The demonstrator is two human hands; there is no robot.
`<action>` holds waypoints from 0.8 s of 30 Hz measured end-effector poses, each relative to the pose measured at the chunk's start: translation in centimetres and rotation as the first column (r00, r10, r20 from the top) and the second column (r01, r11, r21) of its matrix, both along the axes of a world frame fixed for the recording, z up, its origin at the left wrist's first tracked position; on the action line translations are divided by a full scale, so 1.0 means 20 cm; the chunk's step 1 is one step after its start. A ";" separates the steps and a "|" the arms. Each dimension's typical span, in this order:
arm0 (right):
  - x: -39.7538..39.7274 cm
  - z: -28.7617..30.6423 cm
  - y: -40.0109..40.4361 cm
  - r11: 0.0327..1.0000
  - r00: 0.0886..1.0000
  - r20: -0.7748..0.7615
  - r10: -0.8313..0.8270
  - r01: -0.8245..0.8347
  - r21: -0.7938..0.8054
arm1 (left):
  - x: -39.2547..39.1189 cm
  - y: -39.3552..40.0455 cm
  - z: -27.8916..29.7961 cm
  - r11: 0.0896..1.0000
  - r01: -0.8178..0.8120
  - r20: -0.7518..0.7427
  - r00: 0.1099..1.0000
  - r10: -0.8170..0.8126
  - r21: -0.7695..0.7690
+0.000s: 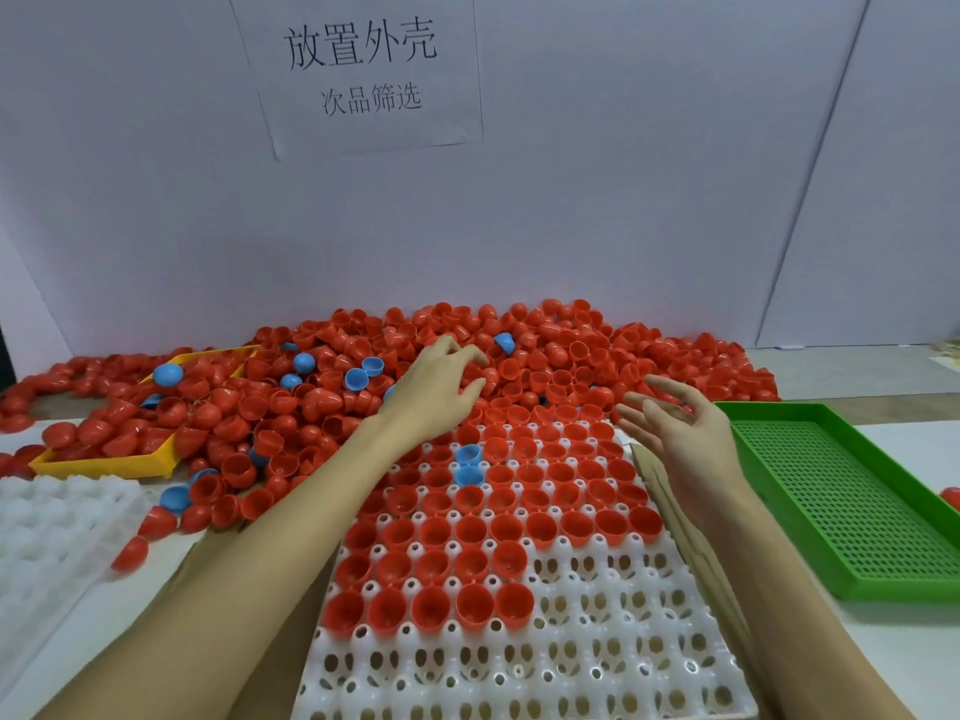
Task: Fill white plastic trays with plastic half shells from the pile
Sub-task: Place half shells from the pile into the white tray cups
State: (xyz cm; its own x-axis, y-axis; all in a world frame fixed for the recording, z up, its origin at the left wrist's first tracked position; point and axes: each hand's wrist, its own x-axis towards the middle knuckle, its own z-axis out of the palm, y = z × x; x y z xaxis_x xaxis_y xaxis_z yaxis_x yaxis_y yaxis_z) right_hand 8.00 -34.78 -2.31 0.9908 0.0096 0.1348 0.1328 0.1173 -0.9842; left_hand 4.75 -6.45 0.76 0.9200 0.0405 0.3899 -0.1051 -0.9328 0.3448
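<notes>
While over the pile [332,387] — both hands' fingers [457,350] spread, empty — tray [597,662] half-filled.

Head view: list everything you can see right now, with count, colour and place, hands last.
Shell pile: many, mostly red, few blue, far table against the wall.
Centre tray: one, white, near middle; far rows filled with red shells, two blue shells among them.
Spare tray: one, white, near left.
Yellow tray: one, left, under shells.
Green tray: one, perforated, right.
Paper sign: one, white, wall.
Left hand: fingers curled into pile.
Right hand: open, above tray's far right.
</notes>
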 end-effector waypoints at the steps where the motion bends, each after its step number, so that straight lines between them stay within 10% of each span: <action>1: 0.00 0.00 0.00 1.000 1.000 0.002 -0.003 0.003 -0.004 | 0.05 0.00 0.01 0.997 0.022 -0.021 1.000 -0.021 0.069; 8: 0.00 -0.01 0.02 1.000 1.000 0.013 -0.004 0.004 -0.017 | 0.24 0.02 -0.02 0.946 0.102 -0.166 0.985 -0.052 0.309; 18: -0.01 -0.01 0.03 0.998 0.999 0.023 0.024 -0.023 -0.056 | 0.11 0.09 -0.05 0.993 0.040 0.166 0.986 -0.022 -0.108; 24: -0.03 0.00 0.04 0.990 0.989 0.060 0.139 -0.137 -0.025 | -0.15 -0.02 -0.02 0.862 0.156 0.284 0.959 -0.015 -0.482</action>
